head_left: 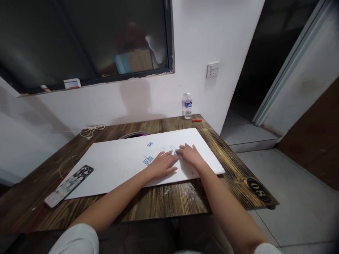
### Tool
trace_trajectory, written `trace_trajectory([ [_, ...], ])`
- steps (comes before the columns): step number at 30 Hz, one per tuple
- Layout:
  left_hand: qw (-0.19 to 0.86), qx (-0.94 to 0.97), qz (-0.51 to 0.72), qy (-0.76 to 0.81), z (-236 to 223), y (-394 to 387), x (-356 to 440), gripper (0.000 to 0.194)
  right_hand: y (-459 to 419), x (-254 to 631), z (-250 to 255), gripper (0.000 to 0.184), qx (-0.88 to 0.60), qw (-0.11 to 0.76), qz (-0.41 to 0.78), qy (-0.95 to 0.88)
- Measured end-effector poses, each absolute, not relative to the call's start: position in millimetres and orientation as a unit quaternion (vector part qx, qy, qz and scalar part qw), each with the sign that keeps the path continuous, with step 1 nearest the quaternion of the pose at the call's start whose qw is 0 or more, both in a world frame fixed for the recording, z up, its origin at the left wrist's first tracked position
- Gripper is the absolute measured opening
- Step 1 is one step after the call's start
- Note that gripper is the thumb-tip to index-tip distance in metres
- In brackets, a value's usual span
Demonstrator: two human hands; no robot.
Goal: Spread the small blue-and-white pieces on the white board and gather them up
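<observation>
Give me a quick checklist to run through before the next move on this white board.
1. Left hand and right hand both resting on the white board: ok.
2. Small blue piece firmly held between the fingertips: cannot tell, too small to see.
3. Blue marks on the board uncovered by either hand: ok.
4. Board lying flat on the wooden table: ok.
5. Water bottle upright and off the board: ok.
6. Red item lying apart from both hands: ok.
</observation>
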State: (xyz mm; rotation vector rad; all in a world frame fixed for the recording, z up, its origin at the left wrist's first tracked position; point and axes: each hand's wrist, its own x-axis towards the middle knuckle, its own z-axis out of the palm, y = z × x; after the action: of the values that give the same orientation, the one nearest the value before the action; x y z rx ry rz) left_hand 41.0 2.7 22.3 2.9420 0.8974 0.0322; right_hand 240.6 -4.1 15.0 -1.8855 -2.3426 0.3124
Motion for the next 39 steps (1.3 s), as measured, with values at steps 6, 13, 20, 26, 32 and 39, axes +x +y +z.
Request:
trace_trajectory([
  [6, 0.005, 0.958, 0.02, 0.285, 22, 2, 42, 0.042, 0, 240, 10, 0.046, -0.64, 0.054, 0.114, -0.758],
  [13, -0.035, 0.954, 0.006, 0.298, 29, -8, 28, 0.043, -2, 242, 10, 0.049, -0.656, 0.031, 0.118, -0.745],
  [20, -0.057, 0.935, 0.003, 0.35, 26, -4, 30, 0.049, 2, 258, 16, 0.049, -0.669, 0.073, 0.113, -0.731],
  [26, -0.041, 0.931, 0.035, 0.362, 30, 2, 43, 0.039, 5, 295, 30, 0.03, -0.773, 0.133, 0.1, -0.612],
  [32, -0.02, 0.949, 0.035, 0.313, 18, 13, 74, 0.053, 15, 299, 21, 0.037, -0.785, 0.129, 0.127, -0.593],
  [39, 0.008, 0.973, -0.009, 0.231, 8, 9, 100, 0.051, 23, 293, 10, 0.049, -0.798, 0.121, 0.109, -0.58],
])
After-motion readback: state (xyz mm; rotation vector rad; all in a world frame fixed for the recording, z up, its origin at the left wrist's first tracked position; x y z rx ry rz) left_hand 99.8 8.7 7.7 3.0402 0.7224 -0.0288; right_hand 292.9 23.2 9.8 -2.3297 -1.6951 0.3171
